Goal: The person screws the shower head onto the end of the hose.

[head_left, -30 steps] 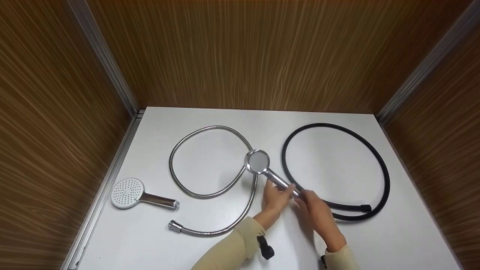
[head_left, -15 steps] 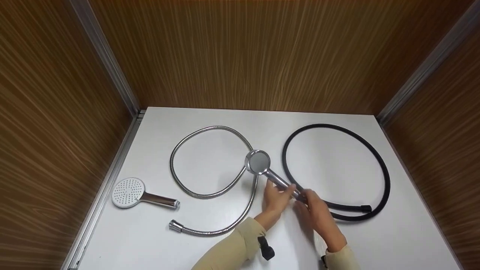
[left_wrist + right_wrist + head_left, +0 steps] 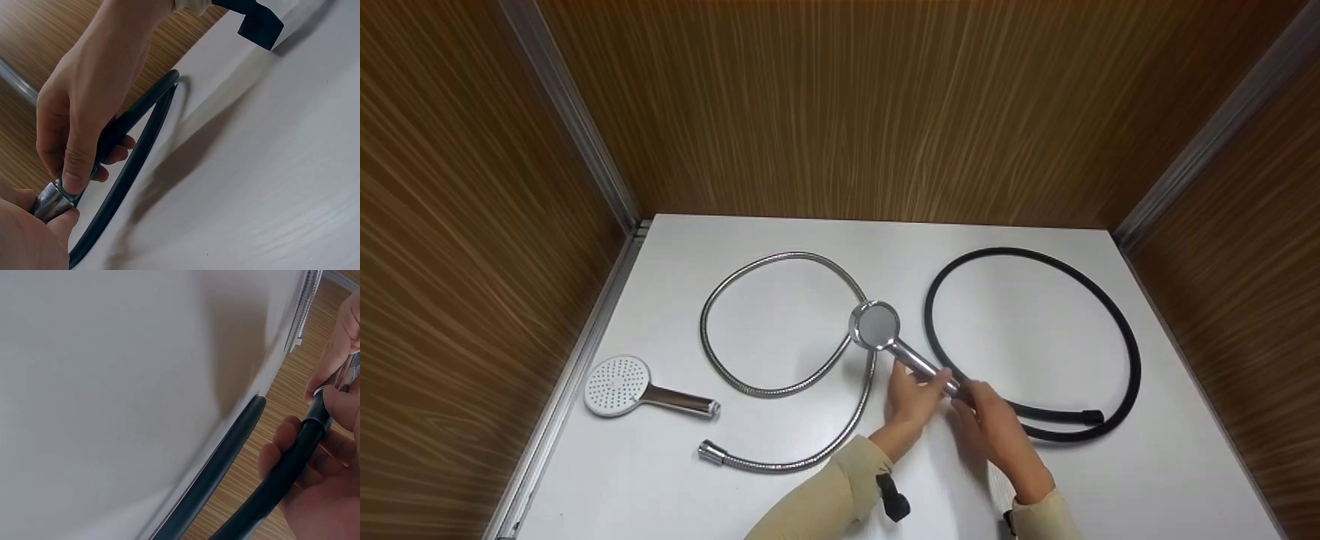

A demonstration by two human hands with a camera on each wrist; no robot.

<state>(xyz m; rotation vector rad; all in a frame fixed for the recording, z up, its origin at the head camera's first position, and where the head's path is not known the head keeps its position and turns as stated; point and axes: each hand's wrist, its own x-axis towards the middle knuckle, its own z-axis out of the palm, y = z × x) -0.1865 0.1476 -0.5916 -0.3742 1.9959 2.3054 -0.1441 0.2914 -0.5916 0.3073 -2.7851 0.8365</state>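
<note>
My left hand (image 3: 913, 399) grips the handle of a chrome shower head (image 3: 879, 325), held above the table with its round grey face up. My right hand (image 3: 997, 424) holds the end of a black shower hose (image 3: 1134, 345) against the handle's lower end. In the left wrist view the chrome handle end (image 3: 54, 201) meets the hose at my right thumb. The right wrist view shows the black hose's end collar (image 3: 318, 408) between thumb and fingers, touching the handle. How far the two are joined is hidden by the fingers.
A coiled metal shower hose (image 3: 702, 330) lies left of the hands, its chrome nut (image 3: 711, 452) toward the front. Farther left rests a second shower head (image 3: 616, 385) with a white face. The black hose's other end (image 3: 1092, 417) lies at right. Wood-grain walls (image 3: 840, 112) enclose the white table (image 3: 780, 517).
My right fingers have shifted slightly around the hose end. The shower head, my left hand and the things on the table stay practically where they were.
</note>
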